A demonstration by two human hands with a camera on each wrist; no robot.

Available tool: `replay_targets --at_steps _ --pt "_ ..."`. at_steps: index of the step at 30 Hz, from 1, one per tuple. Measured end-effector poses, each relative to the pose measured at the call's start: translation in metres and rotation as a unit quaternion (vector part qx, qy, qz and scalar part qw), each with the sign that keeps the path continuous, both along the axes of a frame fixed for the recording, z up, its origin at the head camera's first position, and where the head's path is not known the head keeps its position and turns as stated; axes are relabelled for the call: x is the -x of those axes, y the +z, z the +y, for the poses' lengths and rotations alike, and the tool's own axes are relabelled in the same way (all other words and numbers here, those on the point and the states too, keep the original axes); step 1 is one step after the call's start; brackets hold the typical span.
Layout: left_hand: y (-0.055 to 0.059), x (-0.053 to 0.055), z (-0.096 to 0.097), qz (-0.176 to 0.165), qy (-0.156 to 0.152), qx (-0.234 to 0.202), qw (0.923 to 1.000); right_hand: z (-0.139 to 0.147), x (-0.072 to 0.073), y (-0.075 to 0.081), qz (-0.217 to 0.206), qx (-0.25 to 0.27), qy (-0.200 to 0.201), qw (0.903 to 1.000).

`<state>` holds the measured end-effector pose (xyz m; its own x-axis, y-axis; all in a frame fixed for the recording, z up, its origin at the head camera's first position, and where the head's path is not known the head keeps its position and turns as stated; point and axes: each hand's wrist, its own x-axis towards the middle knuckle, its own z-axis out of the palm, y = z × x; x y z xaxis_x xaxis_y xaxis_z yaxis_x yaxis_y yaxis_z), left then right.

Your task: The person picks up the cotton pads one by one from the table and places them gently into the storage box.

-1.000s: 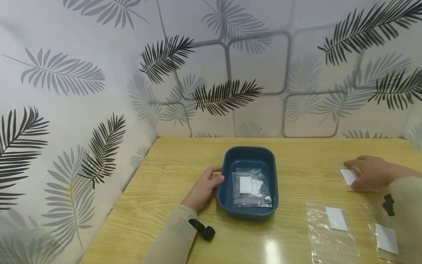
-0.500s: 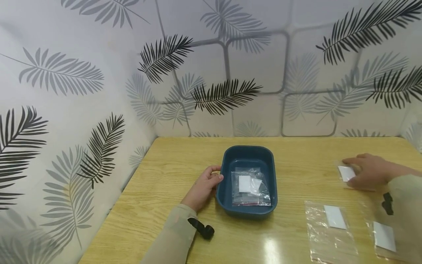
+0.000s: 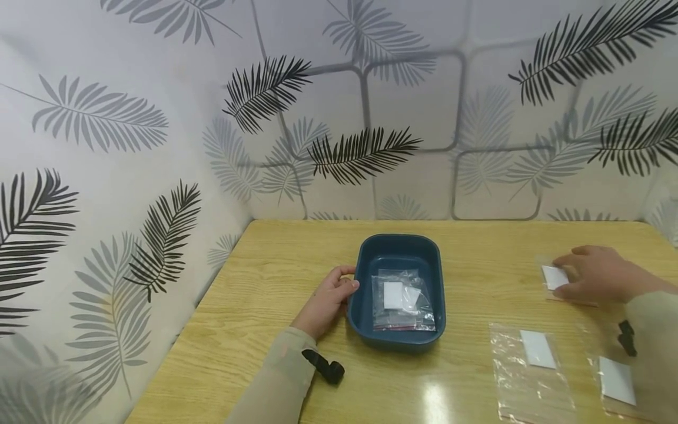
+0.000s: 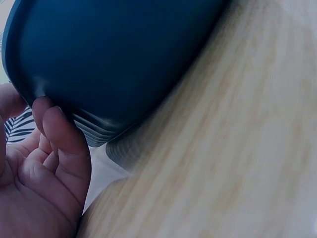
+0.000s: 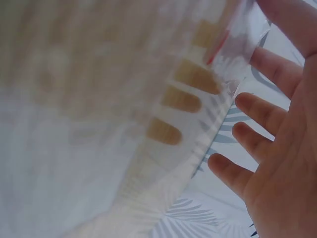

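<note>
A blue plastic bin (image 3: 442,288) stands on the wooden table, and two or more clear zip bags (image 3: 402,300) with white cards lie overlapped in it. My left hand (image 3: 327,300) grips the bin's left side, thumb by the rim. Curled fingers meet its outer wall in the left wrist view (image 4: 54,163). At the right, my right hand (image 3: 601,274) is over another zip bag (image 3: 554,278) holding a white card. Its fingers reach out spread and fairly straight in the right wrist view; the thumb and index finger touch the red-striped bag edge (image 5: 228,54).
Nearer the front right lie one zip bag with a white card (image 3: 537,348) and another (image 3: 617,380), partly under the right forearm. The wooden table (image 3: 254,277) meets a leaf-patterned wall (image 3: 381,200) behind and at the left.
The bag under my right hand has slid slightly left and away from me. My right hand has shifted only a little, and the left hand and bin stay put.
</note>
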<state>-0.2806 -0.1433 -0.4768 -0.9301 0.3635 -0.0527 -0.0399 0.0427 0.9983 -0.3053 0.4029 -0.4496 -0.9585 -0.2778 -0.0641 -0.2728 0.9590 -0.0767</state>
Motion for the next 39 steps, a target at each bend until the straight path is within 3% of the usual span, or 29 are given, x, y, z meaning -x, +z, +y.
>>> replay_targets --at_steps 9,17,23,29,39 --pt "-0.001 0.0 -0.001 0.001 0.005 0.001 1.0 0.0 -0.001 0.0 -0.009 -0.011 0.032 0.9994" --pt "-0.001 -0.001 -0.001 -0.001 -0.002 -0.005 1.0 -0.002 -0.003 0.004 -0.005 -0.001 0.019 0.9998" --pt "0.001 -0.003 -0.003 -0.004 0.006 0.002 1.0 -0.007 -0.002 0.003 0.011 0.013 0.032 0.9993" --pt "0.0 -0.001 -0.003 -0.005 -0.002 0.001 1.0 -0.008 -0.003 0.003 -0.007 -0.007 0.032 0.9994" --pt "0.0 0.0 -0.001 -0.003 -0.007 -0.006 1.0 -0.011 -0.001 0.006 -0.027 0.023 0.007 0.9994"
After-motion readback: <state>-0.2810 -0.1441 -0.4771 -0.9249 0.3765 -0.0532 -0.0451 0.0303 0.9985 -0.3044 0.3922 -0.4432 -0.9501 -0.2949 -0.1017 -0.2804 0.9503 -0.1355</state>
